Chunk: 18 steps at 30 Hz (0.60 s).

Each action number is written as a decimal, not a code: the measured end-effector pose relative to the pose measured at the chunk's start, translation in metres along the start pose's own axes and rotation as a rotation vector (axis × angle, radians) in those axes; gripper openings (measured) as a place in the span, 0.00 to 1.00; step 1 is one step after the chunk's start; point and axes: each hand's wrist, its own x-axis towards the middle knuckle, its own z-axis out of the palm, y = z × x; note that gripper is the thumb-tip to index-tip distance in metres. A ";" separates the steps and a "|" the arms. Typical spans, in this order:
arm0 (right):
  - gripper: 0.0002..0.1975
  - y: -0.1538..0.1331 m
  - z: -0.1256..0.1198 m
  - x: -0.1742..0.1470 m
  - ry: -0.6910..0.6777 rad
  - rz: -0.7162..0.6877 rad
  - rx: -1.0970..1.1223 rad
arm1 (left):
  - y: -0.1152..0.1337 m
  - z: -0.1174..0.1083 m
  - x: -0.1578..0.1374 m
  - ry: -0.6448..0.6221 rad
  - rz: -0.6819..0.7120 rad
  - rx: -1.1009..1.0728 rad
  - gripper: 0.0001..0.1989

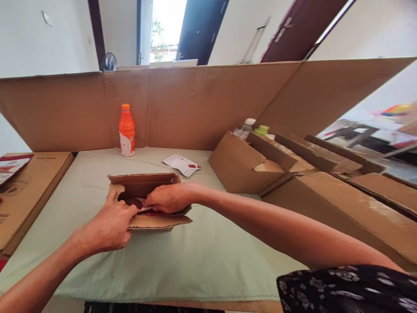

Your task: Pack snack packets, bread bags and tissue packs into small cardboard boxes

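A small open cardboard box (153, 222) stands on the pale green cloth, its flaps raised. My left hand (109, 221) grips the box's left side, thumb on the outer wall and fingers over the edge. My right hand (171, 198) reaches down into the opening, its fingers closed on a pink-and-white packet (142, 203) that is mostly hidden by the hand and the box walls. Behind the box lies a white pouch (182, 165) with a small red patch. An orange bottle (127, 132) with a white lower label stands upright farther back.
A tall cardboard screen (195, 104) closes off the back. Cardboard bins (247, 169) line the right, one holding a clear bottle (245, 128) and a green-capped item (261, 130). On the left, a red-and-white packet (13, 165) lies on a flat carton (39, 187).
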 end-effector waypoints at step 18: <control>0.18 0.228 0.083 0.051 0.788 0.955 0.328 | 0.004 0.017 -0.005 0.088 0.012 -0.078 0.14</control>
